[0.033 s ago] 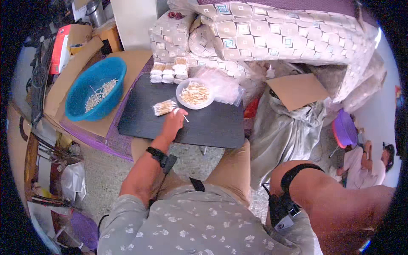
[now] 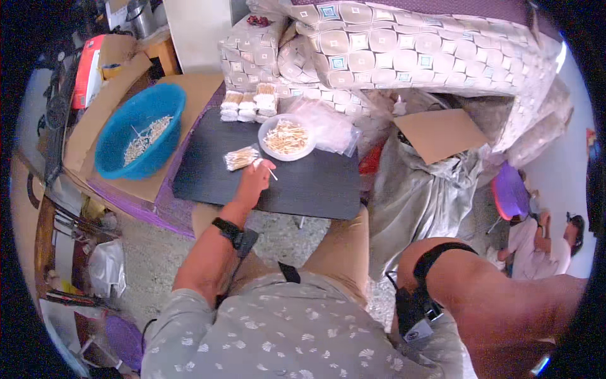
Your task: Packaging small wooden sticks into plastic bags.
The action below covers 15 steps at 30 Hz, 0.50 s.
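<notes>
My left hand rests low over the front of a dark table, its fingers closed. A single cotton swab sticks out from them to the right. Just beyond the fingertips lies a small clear packet of cotton swabs; whether the fingers touch it I cannot tell. A white round bowl heaped with loose cotton swabs stands behind the hand. My right hand is raised close at the lower right, large and blurred, its fingers hidden.
Several filled swab packets are stacked at the table's back, beside clear plastic bags. A blue basin with more swabs sits on cardboard to the left. A brown cardboard sheet lies on a grey sack at the right. A person's legs show far right.
The whole view has shifted slightly. My left hand stays beside the packet with the cotton swab, and my right hand stays raised.
</notes>
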### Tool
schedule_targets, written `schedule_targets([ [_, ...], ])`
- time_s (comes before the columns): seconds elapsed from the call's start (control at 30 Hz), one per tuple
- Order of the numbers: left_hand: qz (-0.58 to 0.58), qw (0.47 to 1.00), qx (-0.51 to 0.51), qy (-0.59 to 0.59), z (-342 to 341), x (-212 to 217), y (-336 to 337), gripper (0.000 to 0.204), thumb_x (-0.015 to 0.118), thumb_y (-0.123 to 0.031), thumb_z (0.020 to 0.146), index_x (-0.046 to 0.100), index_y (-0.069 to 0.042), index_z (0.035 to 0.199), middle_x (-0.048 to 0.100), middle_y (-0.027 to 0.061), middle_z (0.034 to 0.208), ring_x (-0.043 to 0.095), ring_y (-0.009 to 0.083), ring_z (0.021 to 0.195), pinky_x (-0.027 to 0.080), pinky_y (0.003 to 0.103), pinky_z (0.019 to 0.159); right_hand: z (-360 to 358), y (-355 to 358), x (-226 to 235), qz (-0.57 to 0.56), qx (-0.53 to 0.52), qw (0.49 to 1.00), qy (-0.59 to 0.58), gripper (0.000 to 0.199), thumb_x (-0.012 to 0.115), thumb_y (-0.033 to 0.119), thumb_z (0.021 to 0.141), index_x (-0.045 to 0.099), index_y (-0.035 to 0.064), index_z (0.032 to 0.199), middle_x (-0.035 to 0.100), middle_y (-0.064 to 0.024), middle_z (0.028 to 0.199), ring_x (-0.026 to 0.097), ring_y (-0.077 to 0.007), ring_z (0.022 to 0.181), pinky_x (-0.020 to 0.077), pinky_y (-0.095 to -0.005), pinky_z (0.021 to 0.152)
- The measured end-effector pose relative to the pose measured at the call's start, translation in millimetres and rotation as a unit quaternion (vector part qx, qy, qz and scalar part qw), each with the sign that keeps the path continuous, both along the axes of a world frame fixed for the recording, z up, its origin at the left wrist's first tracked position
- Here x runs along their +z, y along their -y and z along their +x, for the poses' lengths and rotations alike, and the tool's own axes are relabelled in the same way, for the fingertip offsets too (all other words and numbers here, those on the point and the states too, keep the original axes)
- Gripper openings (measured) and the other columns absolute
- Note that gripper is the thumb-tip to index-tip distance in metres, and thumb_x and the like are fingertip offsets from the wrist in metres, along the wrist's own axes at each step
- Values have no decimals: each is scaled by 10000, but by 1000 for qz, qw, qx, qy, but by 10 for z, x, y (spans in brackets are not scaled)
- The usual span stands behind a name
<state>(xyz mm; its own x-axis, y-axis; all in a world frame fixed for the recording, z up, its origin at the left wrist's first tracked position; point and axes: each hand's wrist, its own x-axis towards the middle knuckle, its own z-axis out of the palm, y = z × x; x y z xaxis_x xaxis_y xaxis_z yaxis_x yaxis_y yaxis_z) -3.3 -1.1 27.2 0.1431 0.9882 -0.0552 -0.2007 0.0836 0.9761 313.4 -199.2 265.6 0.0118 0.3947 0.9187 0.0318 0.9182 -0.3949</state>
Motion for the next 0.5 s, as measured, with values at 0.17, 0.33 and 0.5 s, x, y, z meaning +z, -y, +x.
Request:
schedule_targets([
  [0.17, 95, 993, -66, 34, 23, 96, 152, 346, 374, -338, 1002, 532, -31, 972, 474, 7, 724, 469, 102, 634, 410, 255, 580, -55, -43, -6, -24, 16, 1000, 11, 113, 514, 129, 872, 599, 62, 906, 551, -97, 1067, 522, -179, 819, 464, -286, 608],
  [0.33, -117, 970, -15, 210, 134, 163, 344, 315, 377, -320, 999, 531, -52, 936, 590, 81, 890, 600, 181, 820, 500, 372, 828, 213, 96, -51, -65, 23, 997, -16, 104, 506, 97, 877, 595, 50, 903, 564, -104, 1046, 539, -169, 784, 469, -278, 598],
  [0.5, -143, 935, -124, 301, 157, 160, 407, 192, 487, -272, 962, 530, -89, 926, 499, 4, 722, 498, 105, 628, 420, 233, 547, -604, -369, 67, -87, 36, 996, -10, 99, 498, 66, 883, 592, 37, 900, 576, -111, 1024, 556, -160, 749, 475, -270, 587],
])
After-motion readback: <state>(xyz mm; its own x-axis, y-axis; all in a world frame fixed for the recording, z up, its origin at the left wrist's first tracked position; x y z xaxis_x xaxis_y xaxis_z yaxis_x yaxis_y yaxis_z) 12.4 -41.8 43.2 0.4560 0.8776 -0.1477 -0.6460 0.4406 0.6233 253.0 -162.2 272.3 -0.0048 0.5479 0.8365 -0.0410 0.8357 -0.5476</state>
